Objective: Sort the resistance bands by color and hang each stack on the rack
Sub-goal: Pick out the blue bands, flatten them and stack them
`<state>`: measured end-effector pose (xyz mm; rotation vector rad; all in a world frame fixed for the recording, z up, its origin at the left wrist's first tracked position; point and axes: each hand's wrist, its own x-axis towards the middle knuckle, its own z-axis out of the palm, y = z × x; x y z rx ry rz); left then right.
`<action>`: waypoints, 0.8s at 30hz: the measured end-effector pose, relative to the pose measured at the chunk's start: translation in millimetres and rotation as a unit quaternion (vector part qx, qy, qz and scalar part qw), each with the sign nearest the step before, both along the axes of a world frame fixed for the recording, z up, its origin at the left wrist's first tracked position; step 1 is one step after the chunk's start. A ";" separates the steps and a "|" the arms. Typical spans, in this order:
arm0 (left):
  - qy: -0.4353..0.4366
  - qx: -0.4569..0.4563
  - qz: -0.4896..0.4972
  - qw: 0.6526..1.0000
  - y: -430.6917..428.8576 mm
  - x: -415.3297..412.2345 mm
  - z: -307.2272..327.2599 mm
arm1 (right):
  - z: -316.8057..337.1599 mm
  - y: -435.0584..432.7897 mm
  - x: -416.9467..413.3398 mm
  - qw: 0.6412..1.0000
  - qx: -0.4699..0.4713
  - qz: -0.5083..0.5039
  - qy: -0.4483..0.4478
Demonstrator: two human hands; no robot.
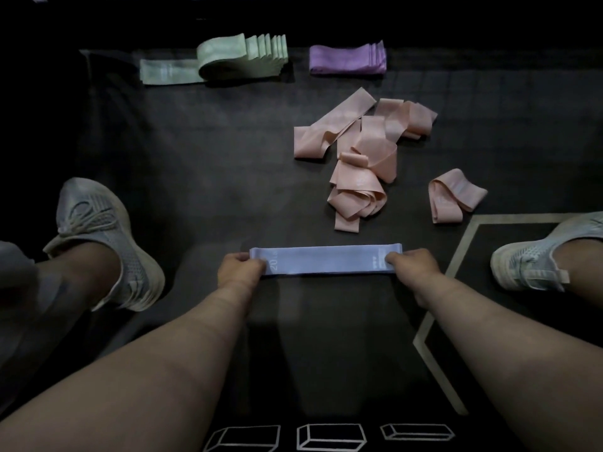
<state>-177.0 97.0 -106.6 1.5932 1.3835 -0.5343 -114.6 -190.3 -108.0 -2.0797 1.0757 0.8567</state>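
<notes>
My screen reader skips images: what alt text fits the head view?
The left hand and right hand pinch the ends of a light blue band laid flat on a dark mat. Beyond lie a loose pile of pink bands, a green stack and a purple stack.

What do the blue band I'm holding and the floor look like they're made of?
Blue band: probably thin latex or rubber, smooth with a faint sheen, flat and printed in white. Floor: seemingly dark matte rubber matting, dull surface with painted lines; uncertain.
</notes>
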 end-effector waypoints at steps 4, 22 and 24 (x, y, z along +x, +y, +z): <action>-0.015 -0.028 0.015 0.999 -6.3 3.8 5.8 | 3.6 -1.8 3.8 1.000 0.020 0.010 0.021; -0.085 0.011 -0.102 0.991 -9.9 17.9 69.5 | 80.4 15.2 10.9 0.994 0.077 0.035 -0.064; -0.101 0.021 -0.119 0.988 -14.6 22.8 89.5 | 101.9 25.4 12.8 0.991 0.093 0.049 -0.077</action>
